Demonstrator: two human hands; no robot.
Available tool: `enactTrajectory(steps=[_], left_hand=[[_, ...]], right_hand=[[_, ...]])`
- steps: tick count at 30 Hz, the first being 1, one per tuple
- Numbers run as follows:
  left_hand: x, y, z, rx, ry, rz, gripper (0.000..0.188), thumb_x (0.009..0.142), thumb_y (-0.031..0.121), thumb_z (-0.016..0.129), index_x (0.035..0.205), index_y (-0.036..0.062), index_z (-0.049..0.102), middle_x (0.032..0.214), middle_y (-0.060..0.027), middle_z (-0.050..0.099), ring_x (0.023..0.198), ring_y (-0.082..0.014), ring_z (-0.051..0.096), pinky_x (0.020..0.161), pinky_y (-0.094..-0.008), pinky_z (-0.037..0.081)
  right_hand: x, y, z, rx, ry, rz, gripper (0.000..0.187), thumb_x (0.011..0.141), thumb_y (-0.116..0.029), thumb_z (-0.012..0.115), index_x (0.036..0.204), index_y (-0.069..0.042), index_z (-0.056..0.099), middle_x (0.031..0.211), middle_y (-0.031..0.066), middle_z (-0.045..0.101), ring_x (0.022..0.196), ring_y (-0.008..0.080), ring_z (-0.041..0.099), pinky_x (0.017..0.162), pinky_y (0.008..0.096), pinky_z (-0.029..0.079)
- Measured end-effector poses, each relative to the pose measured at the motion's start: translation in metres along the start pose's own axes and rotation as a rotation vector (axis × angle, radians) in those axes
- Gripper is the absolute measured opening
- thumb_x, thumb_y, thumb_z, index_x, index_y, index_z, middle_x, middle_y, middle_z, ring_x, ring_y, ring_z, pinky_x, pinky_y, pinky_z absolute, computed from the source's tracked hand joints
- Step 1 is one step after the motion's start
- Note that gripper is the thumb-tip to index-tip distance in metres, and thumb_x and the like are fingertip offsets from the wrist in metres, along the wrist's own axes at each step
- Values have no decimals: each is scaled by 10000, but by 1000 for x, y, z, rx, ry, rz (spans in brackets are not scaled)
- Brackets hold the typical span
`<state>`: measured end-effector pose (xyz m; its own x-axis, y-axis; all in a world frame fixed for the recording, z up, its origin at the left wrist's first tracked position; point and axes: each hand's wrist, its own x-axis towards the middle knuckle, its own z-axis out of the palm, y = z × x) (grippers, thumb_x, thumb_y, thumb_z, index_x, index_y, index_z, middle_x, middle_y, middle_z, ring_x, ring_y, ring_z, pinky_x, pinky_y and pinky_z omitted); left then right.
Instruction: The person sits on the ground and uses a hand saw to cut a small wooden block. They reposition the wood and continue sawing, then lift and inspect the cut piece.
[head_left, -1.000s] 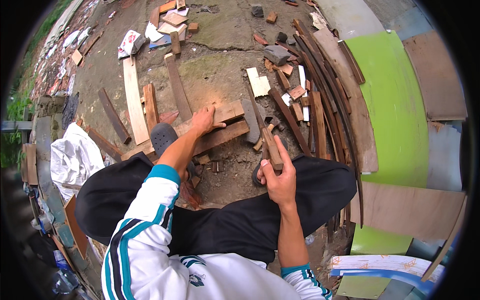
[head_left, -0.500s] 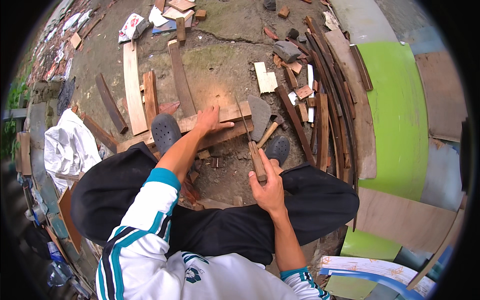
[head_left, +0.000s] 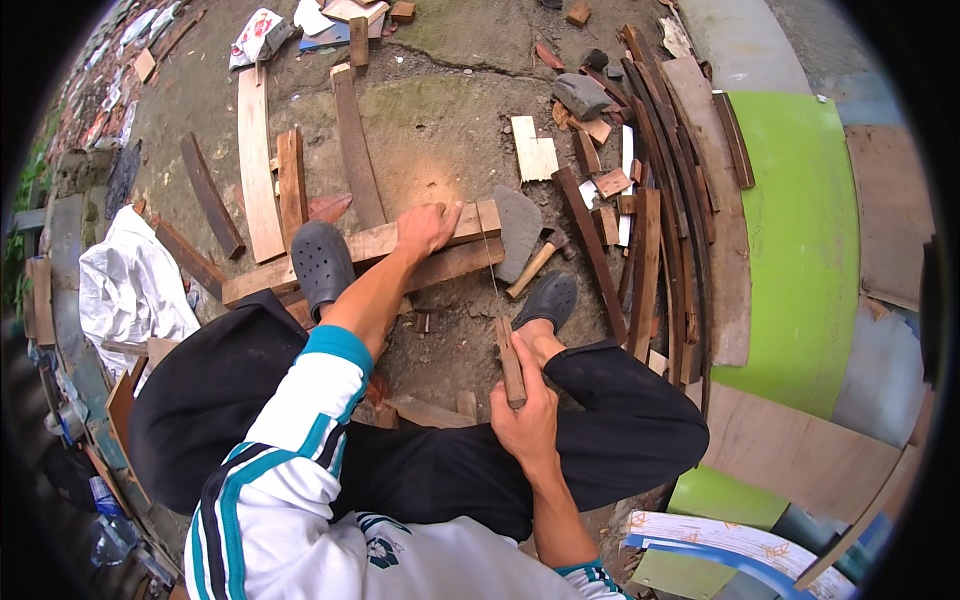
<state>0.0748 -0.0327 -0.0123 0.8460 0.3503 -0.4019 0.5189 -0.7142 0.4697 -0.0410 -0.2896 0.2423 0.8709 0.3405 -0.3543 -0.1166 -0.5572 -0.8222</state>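
Head view is showing us from above while we are sawing a wooden plank (head_left: 375, 243) on the ground. Our left hand (head_left: 425, 228) is pressing down flat on the plank, fingers curled over its far edge, just beside the cut. Our right hand (head_left: 525, 420) is clenched around the wooden handle of a hand saw (head_left: 497, 310), whose thin blade is running from the handle up to the plank near its right end. Our left foot in a dark clog (head_left: 320, 265) is standing on the plank, and this is helping to keep it from sliding.

To do this step well, we are judging that the blade should stay straight on one line, with long, light strokes, and that the left fingers should stay clear of the teeth, because they are lying very near the blade now. The weight of the foot should stay on the plank.

A hammer (head_left: 535, 265) is lying just beside the plank's right end, near a flat grey stone (head_left: 517, 228). Many wood strips (head_left: 650, 200) are piled on the right, next to a green board (head_left: 800, 230).

About containers, we are seeing only a white sack (head_left: 130, 285) at the left; it is crumpled, and we cannot tell what is inside it.
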Motion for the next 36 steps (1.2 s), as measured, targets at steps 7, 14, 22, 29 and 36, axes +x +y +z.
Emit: enactTrajectory(steps=[7, 14, 22, 29, 36], left_hand=[[-5, -3, 3, -73, 88, -37, 650, 1038, 560, 388, 1012, 40, 778, 948, -279, 740, 973, -439, 714, 916, -513, 524], [4, 3, -2, -7, -78, -96, 683, 1045, 560, 346, 1076, 40, 788, 985, -294, 739, 988, -452, 713, 941, -509, 524], [2, -7, -2, 4, -29, -111, 688, 1050, 551, 341, 1046, 33, 794, 978, -311, 730, 987, -469, 707, 931, -523, 522], [0, 2, 3, -77, 49, -96, 663, 1049, 540, 364, 1036, 25, 781, 953, -316, 720, 974, -486, 698, 904, -530, 524], [-32, -6, 22, -41, 234, 19, 475, 1017, 439, 544, 989, 23, 773, 1031, -199, 727, 1011, -400, 684, 907, -484, 521]], right_hand=[[99, 18, 39, 2, 5, 9, 559, 960, -94, 613, 1499, -3, 494, 1296, 277, 675, 1216, 402, 660, 1034, 410, 503], [7, -11, 2, -32, 5, -59, 567, 949, -68, 607, 1506, -34, 505, 1267, 246, 704, 1150, 345, 710, 979, 365, 533], [63, 19, 26, 11, 25, -95, 645, 895, -30, 589, 1530, -57, 476, 1195, 306, 696, 1061, 413, 721, 859, 414, 563], [104, 76, 53, 91, 50, -65, 620, 894, -34, 590, 1507, -44, 502, 1211, 243, 719, 1065, 307, 738, 910, 340, 545], [78, 85, 58, 66, 122, -131, 681, 897, -63, 600, 1559, -100, 445, 1271, 279, 684, 1106, 402, 709, 929, 429, 551]])
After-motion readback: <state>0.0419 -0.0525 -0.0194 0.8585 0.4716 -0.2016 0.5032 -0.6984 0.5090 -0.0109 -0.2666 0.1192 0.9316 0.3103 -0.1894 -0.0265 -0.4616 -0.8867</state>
